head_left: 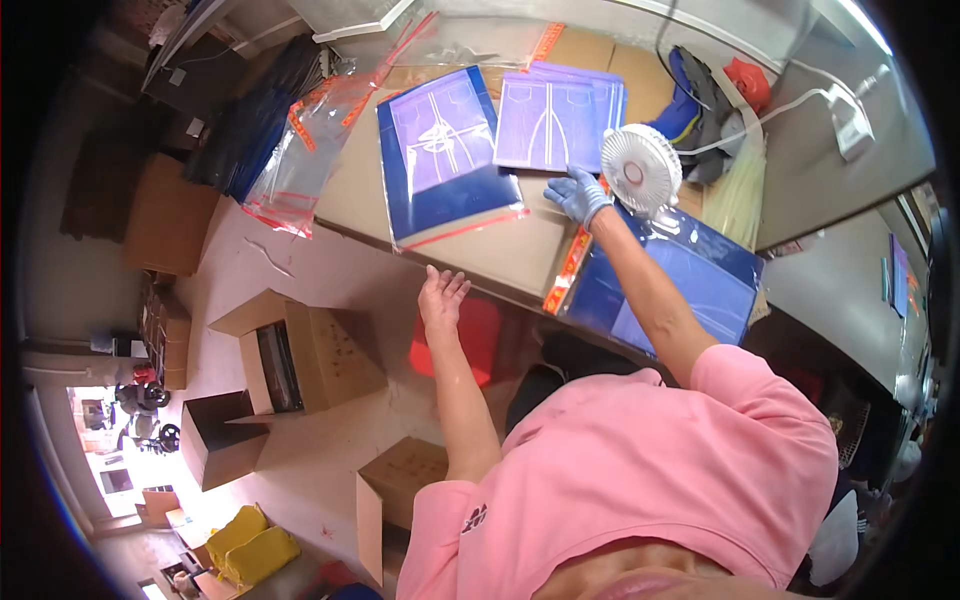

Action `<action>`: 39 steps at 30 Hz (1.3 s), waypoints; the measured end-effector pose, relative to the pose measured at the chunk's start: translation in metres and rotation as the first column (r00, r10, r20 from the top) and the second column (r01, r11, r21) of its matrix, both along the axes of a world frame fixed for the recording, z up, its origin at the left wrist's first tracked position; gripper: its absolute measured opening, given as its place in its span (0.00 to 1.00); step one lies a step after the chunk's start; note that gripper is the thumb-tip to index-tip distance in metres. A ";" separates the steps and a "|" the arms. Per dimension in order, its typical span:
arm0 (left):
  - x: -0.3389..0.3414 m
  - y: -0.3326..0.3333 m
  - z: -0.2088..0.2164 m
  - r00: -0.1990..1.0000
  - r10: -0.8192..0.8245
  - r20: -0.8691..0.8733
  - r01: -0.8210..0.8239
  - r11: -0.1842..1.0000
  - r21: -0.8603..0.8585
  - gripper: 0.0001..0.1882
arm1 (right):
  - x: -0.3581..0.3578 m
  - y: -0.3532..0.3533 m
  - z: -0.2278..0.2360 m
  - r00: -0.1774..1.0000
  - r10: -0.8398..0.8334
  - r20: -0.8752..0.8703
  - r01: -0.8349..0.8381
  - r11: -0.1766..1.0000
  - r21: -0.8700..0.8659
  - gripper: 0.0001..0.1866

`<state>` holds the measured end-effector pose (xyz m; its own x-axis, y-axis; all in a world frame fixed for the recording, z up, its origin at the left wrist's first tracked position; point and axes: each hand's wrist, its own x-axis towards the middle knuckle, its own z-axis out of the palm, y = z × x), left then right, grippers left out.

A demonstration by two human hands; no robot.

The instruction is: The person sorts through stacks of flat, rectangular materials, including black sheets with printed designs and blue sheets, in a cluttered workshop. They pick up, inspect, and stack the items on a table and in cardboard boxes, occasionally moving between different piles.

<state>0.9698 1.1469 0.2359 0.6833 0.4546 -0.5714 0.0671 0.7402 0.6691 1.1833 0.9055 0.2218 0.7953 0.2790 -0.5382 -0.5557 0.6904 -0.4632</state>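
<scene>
My left hand (443, 297), bare, is in the air just off the table's near edge, its fingers apart and nothing in them. My right hand (578, 197) wears a light blue glove. Its fingers are stretched out at the lower right edge of a stack of purple sheets (545, 125) printed with a trouser-like drawing; I cannot tell whether they touch it. To the left of the stack lies a clear plastic bag (450, 205) holding a dark blue sheet and a purple one. More blue sheets in clear plastic (670, 280) lie under my right forearm.
A small white fan (640, 168) stands right of my right hand. Clear bags with red and orange strips (320, 150) hang over the table's left end. A red stool (457, 340) and open cardboard boxes (335, 355) are on the floor. A white cable (765, 118) runs at the right.
</scene>
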 end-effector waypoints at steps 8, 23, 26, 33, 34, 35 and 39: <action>0.066 0.024 -0.009 0.957 0.160 -0.243 -0.153 0.987 0.047 0.28 | 0.029 0.011 -0.027 0.901 -0.327 -0.286 0.400 0.881 0.254 0.17; 0.085 0.036 -0.008 0.937 -0.038 -0.346 0.070 0.994 0.080 0.14 | 0.031 0.008 -0.011 0.879 -0.450 -0.157 0.455 0.890 -0.007 0.10; 0.095 0.037 -0.004 0.921 -0.037 -0.387 0.071 0.995 0.074 0.14 | 0.032 0.010 0.006 0.892 -0.435 -0.126 0.413 0.895 -0.170 0.13; 0.093 0.053 -0.013 0.822 0.211 -0.529 -0.015 0.936 0.351 0.13 | 0.044 0.007 0.005 0.919 -0.385 -0.084 0.295 0.812 -0.503 0.14; 0.090 0.063 -0.019 0.800 0.250 -0.546 0.049 0.879 0.474 0.13 | 0.045 0.010 0.005 0.920 -0.387 -0.066 0.298 0.797 -0.526 0.14; 0.087 0.076 -0.023 0.778 0.292 -0.557 0.116 0.804 0.583 0.14 | 0.043 0.010 0.004 0.926 -0.377 -0.040 0.303 0.801 -0.517 0.14; 0.099 0.102 -0.016 0.728 0.425 -0.538 0.408 0.362 0.838 0.22 | 0.047 0.017 0.006 0.835 -0.542 0.092 0.542 0.784 -0.303 0.17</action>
<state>1.0690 1.2493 0.2198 0.3685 0.9288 -0.0384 0.7194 -0.2588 0.6446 1.2299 0.9228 0.2278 0.7657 -0.3757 -0.5221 -0.1325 0.7021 -0.6996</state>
